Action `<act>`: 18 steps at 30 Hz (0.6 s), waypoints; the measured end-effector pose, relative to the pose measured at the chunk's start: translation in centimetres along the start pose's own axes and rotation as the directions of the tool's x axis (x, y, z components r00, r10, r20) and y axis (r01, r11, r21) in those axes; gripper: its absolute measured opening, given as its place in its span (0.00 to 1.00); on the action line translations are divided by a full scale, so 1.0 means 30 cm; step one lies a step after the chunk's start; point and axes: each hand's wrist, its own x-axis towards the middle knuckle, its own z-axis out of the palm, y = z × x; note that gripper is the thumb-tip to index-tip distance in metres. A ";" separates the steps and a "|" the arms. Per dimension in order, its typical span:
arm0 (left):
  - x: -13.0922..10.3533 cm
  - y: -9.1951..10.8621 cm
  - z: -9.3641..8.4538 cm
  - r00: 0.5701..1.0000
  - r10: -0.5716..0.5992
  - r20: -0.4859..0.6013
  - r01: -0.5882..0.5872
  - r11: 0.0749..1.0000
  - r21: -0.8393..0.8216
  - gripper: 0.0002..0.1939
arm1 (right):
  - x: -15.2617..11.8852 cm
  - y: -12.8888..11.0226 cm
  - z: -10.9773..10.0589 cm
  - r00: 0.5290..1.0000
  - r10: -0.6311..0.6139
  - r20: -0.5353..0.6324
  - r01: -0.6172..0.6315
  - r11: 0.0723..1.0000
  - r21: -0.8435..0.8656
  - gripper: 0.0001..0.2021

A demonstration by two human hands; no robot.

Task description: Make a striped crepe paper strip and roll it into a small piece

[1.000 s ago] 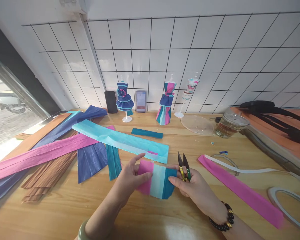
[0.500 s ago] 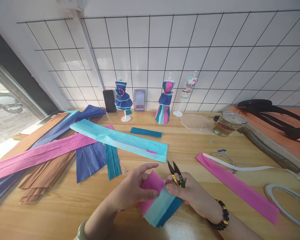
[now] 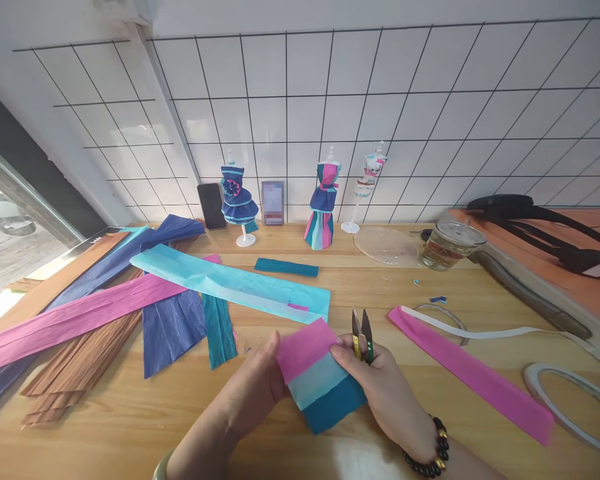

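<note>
A piece of striped crepe paper (image 3: 316, 380), pink, pale aqua and dark teal, is spread between my hands above the table. My left hand (image 3: 256, 390) holds its left edge, thumb up at the pink corner and the other fingers largely hidden behind the paper. My right hand (image 3: 387, 383) pinches the right edge between thumb and fingers. Tucked in that same hand are small thread snips (image 3: 363, 340), their dark blades pointing up and parted. A light blue crepe strip (image 3: 240, 283) lies just beyond the paper.
Pink (image 3: 473, 377), blue and brown crepe strips lie on both sides. Double-sided tape (image 3: 535, 387) rests at the right. Along the tiled wall stand dressed mini mannequins (image 3: 237, 197) and phones (image 3: 211, 205). A lidded glass (image 3: 450, 245) sits beside a clear disc (image 3: 386, 245).
The striped paper has been turned and flattened, so its pink band shows fully. My left fingers have moved behind it. The snips now point more upright, and the view has shifted slightly.
</note>
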 end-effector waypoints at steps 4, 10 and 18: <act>0.007 -0.012 0.033 0.999 0.032 -0.014 -0.031 0.994 0.101 0.25 | -0.009 -0.002 0.015 0.999 -0.037 -0.001 0.037 0.997 -0.068 0.16; 0.012 -0.019 0.022 0.989 0.065 -0.133 -0.042 0.985 0.170 0.19 | -0.015 -0.008 0.021 0.998 -0.030 0.057 0.036 0.994 -0.100 0.16; 0.000 -0.006 -0.011 0.955 0.091 -0.283 -0.075 0.995 0.067 0.11 | -0.005 -0.004 -0.006 0.986 0.001 0.164 0.002 1.000 -0.020 0.24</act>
